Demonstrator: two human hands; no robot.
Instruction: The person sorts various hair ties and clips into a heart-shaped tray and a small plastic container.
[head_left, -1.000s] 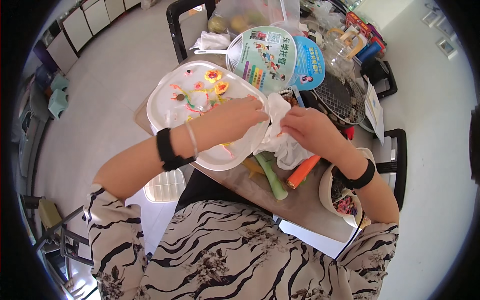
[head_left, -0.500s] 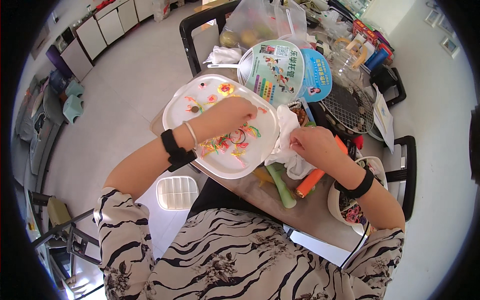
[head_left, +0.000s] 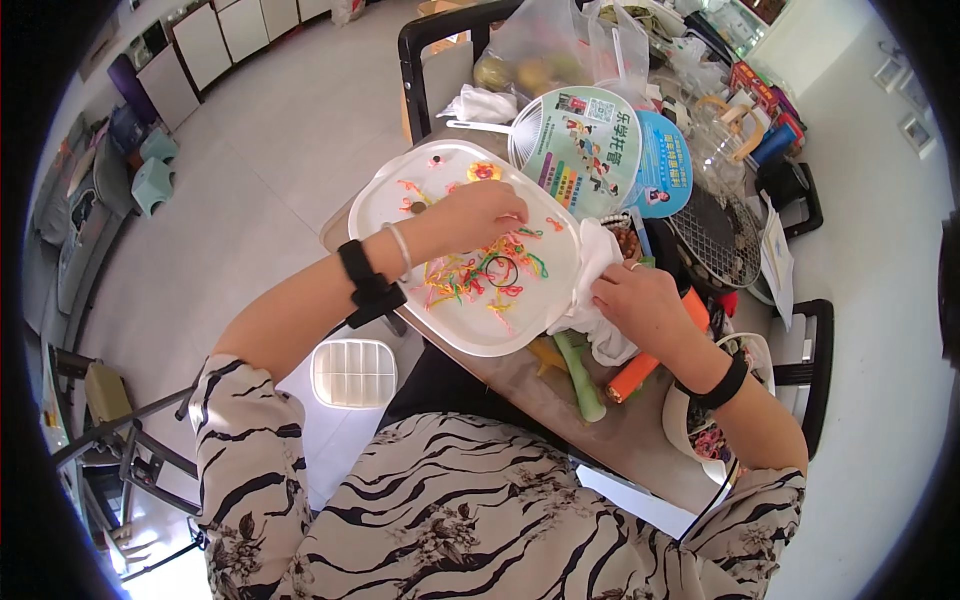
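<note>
My left hand (head_left: 487, 214) hangs over a white rounded tray (head_left: 472, 338), its fingers pinched together. What they hold, if anything, is hidden. Below it lies a loose pile of thin pink, green, yellow and red bands (head_left: 458, 284), with a black ring (head_left: 501, 270) among them. A yellow and red flower piece (head_left: 484, 171) and a small brown disc (head_left: 418, 207) sit toward the tray's far side. Just right of the tray, the fingers of my right hand (head_left: 648, 305) are closed on a crumpled white cloth (head_left: 596, 262).
A green-handled comb (head_left: 580, 378) and an orange tube (head_left: 632, 376) lie near the table edge. A basket of hair ties (head_left: 677, 425) stands at right. Beyond the tray are a green fan (head_left: 585, 150), a blue fan (head_left: 664, 165) and a racket (head_left: 712, 235). A compartment box (head_left: 352, 373) is lower left.
The whole view has shifted, so the tray and table sit farther right. My left hand stays pinched above the pile; my right hand remains at the white cloth.
</note>
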